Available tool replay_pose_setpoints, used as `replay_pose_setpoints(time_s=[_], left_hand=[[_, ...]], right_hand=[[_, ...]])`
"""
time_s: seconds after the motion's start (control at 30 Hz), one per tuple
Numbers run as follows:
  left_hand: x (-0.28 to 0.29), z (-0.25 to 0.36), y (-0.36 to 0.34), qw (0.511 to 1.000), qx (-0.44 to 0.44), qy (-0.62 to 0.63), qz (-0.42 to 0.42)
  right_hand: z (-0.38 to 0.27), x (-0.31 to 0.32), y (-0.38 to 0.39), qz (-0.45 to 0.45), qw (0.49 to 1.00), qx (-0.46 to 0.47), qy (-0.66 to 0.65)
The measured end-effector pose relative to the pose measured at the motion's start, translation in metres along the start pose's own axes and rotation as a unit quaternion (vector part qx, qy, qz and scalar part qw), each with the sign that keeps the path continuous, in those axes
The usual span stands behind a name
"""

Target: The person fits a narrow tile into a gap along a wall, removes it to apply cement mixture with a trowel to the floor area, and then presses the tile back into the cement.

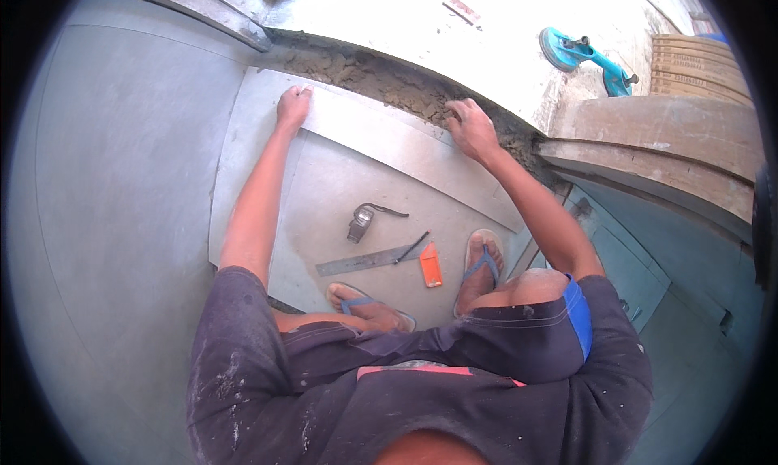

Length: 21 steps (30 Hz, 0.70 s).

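Observation:
A long, pale grey tile strip (389,145) lies on the tiled floor in front of me, running from the far left toward the near right. My left hand (293,108) is closed on its left end, thumb and fingers pinched at the far corner. My right hand (472,130) is at the strip's far edge, beside the mortar bed (365,78). Its fingers are bent and apart, slightly blurred, with nothing visible in them. Between my feet and the strip lie a tape measure (359,223) with a black strap, a steel set square (365,260) with an orange handle, and a black pen (412,248).
Beyond the mortar trench is a bright raised floor (389,19) holding a reddish broken piece (462,11) and a turquoise double suction lifter (587,60). Stacked cardboard boxes (697,64) stand at the far right, behind a wooden door frame (648,133). My sandaled feet (369,305) flank the tools.

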State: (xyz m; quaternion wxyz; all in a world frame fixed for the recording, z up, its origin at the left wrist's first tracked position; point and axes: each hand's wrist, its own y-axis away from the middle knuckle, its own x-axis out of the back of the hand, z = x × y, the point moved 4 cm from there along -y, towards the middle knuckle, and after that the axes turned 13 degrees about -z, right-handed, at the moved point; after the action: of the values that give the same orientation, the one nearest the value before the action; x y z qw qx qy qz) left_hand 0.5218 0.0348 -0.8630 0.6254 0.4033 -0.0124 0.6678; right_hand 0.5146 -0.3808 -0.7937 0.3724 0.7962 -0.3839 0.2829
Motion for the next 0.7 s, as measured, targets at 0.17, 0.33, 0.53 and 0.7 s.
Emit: replay_pose_setpoints(time_s=[0.17, 0.33, 0.53, 0.7], left_hand=[[-0.002, 0.011, 0.001, 0.999, -0.002, -0.045, 0.019], [0.005, -0.011, -0.01, 1.0, 0.005, -0.005, 0.019], [-0.003, 0.0, -0.014, 0.999, 0.017, -0.011, -0.037], [0.01, -0.024, -0.032, 0.999, -0.039, -0.021, 0.025]], right_hand=[[0.024, -0.002, 0.094, 0.017, 0.999, -0.01, 0.03], [0.027, -0.021, 0.166, -0.049, 0.99, -0.068, 0.114], [0.028, -0.03, 0.162, -0.03, 0.987, -0.027, 0.156], [0.019, -0.03, 0.139, -0.076, 0.979, -0.005, 0.188]])
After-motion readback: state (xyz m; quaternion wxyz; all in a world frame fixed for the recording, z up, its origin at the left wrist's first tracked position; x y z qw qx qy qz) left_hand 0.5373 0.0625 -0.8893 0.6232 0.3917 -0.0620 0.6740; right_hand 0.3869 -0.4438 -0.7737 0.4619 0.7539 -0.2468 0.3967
